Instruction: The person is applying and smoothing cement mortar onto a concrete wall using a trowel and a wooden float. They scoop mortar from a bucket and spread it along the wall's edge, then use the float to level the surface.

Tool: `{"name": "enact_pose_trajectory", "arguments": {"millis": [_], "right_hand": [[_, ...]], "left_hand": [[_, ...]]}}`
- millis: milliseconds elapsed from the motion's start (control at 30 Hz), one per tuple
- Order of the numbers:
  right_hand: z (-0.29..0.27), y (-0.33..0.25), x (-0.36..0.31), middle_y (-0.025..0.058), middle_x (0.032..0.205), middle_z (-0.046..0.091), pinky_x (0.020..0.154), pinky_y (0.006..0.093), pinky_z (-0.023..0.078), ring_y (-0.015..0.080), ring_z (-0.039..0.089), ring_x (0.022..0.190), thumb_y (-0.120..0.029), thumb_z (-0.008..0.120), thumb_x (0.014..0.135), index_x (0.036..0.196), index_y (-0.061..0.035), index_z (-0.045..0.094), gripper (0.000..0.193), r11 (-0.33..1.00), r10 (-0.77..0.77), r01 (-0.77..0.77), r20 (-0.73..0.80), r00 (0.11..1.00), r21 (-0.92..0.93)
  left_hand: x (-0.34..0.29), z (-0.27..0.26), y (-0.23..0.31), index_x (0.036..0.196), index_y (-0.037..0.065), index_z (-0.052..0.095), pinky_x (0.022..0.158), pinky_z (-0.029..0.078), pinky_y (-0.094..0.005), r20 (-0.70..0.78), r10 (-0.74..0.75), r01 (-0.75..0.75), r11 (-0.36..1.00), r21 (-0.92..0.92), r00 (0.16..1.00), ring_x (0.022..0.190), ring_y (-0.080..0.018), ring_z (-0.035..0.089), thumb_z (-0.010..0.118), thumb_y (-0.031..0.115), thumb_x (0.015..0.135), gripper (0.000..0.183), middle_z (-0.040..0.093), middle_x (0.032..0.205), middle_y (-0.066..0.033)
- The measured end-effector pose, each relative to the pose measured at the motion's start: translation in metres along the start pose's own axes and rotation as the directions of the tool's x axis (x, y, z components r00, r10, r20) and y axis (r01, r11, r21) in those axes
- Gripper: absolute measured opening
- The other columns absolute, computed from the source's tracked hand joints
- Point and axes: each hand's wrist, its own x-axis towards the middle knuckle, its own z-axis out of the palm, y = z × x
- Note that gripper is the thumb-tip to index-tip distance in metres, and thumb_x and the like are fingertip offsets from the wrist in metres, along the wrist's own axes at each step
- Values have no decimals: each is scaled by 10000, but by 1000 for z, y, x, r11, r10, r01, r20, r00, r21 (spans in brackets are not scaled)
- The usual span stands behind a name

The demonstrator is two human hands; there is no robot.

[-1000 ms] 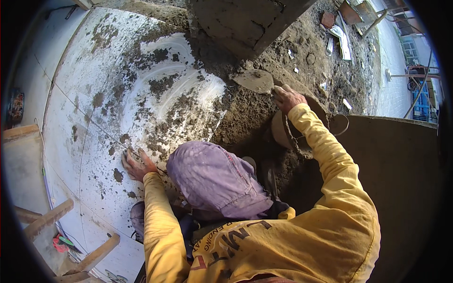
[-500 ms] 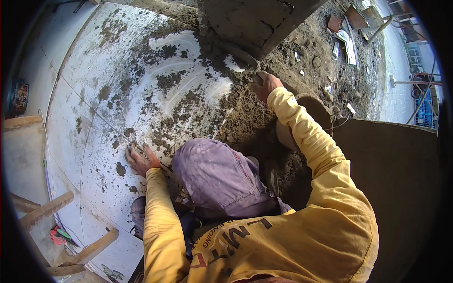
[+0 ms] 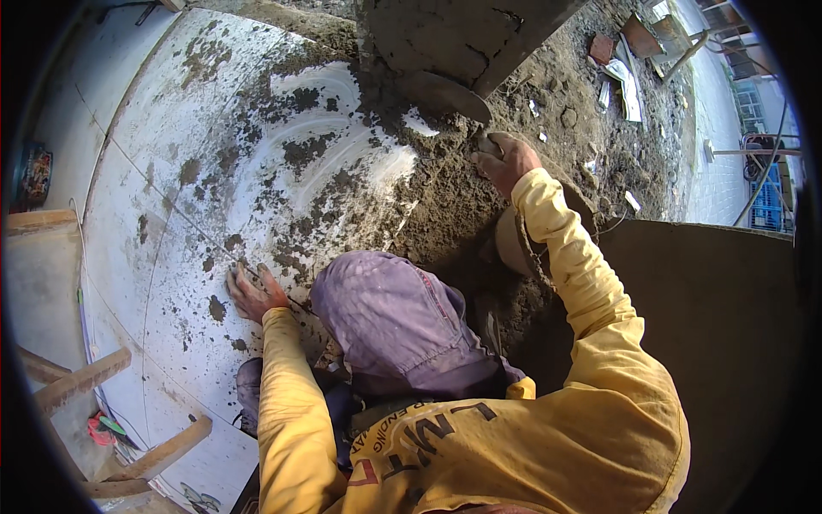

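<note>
My left hand (image 3: 255, 293) lies on the white tiled floor (image 3: 201, 257), fingers spread and holding nothing. Dark clumps of wet mortar are spattered around it. At upper right, my right hand (image 3: 507, 161) is closed on what looks like a trowel (image 3: 447, 96), its dark rounded blade pointing away to the upper left. The fingers hide the trowel's handle. Below the blade lies a heap of brown mortar (image 3: 441, 210). Under my right forearm stands a bucket (image 3: 512, 244), partly covered by the sleeve. My bent knee in purple trousers (image 3: 385, 317) is between my arms.
A grey cement-faced block or wall (image 3: 454, 38) stands at the top, beyond the blade. A dark panel (image 3: 702, 343) borders the right side. Rubble with a brick piece (image 3: 601, 49) covers the ground at upper right. Wooden bars (image 3: 86, 381) stick out at lower left.
My right hand and the trowel have shifted a little to the right, over the mortar's edge and closer to the bucket. The left hand has stayed in place.
</note>
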Motion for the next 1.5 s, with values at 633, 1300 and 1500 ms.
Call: {"name": "enact_pose_trajectory", "arguments": {"millis": [633,1300,1500], "right_hand": [[-36,6,-80,174,941,676,817,351,520,254,672,866,-162,737,840,1164,15,608,391,996,-84,83,-266,960,-15],[30,-30,-28,193,1176,602,900,456,499,386,606,1078,-299,611,923,1206,-53,527,384,990,-138,122,-344,929,-69],[1,-40,-42,197,1118,636,900,445,497,382,615,1073,-289,629,917,1168,-33,564,364,993,-114,110,-332,936,-29]], "left_hand": [[1,-1,8,1327,234,559,1104,266,-549,-6,-70,70,997,19,998,1377,-292,402,614,472,874,515,459,1469,-84],[2,-1,5,1349,246,549,1099,273,-551,-4,-77,77,996,35,997,1380,-277,398,597,504,885,532,454,1476,-70],[1,1,1,1372,244,527,1112,259,-550,26,-72,71,997,42,997,1400,-283,369,581,511,886,557,429,1494,-70]]}}
